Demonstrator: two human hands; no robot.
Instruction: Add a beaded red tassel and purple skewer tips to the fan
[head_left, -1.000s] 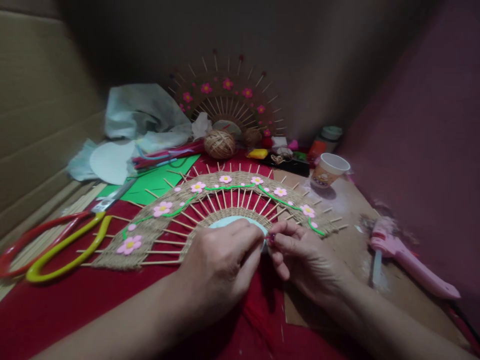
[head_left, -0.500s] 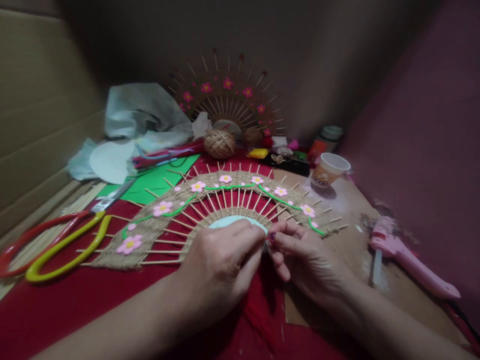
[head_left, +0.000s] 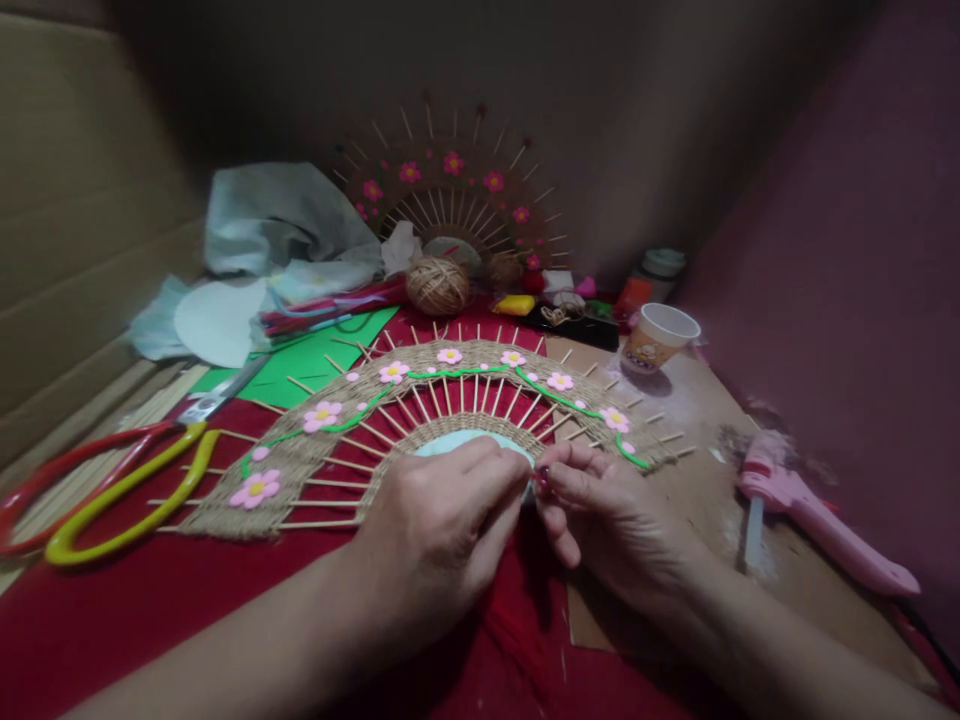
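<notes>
Near the middle, my right hand (head_left: 600, 500) pinches a small dark purple-red bead (head_left: 543, 477) between thumb and fingertips. Close beside it, my left hand (head_left: 450, 510) is closed, its fingertips nearly meeting the right ones; whatever it grips is hidden behind the fingers. Below both hands, blurry red threads (head_left: 517, 640) hang or lie against the red cloth. Just beyond the hands lies a woven twine fan (head_left: 375, 400) on thin sticks, with pink clay flowers and a green vine. Its pale blue centre (head_left: 465, 441) is partly covered by my left hand.
Scissors (head_left: 199, 440) with red and yellow handles lie left. On cardboard (head_left: 690, 400) at right are a pink glue gun (head_left: 825, 520) and a paper cup (head_left: 660, 338). A twine ball (head_left: 438, 286) and a second flowered fan (head_left: 450, 190) stand behind. Green sheet (head_left: 315, 362) lies left.
Both hands keep almost the same pose, fingertips together around the bead. The whole view has shifted very slightly; nothing has been let go or picked up.
</notes>
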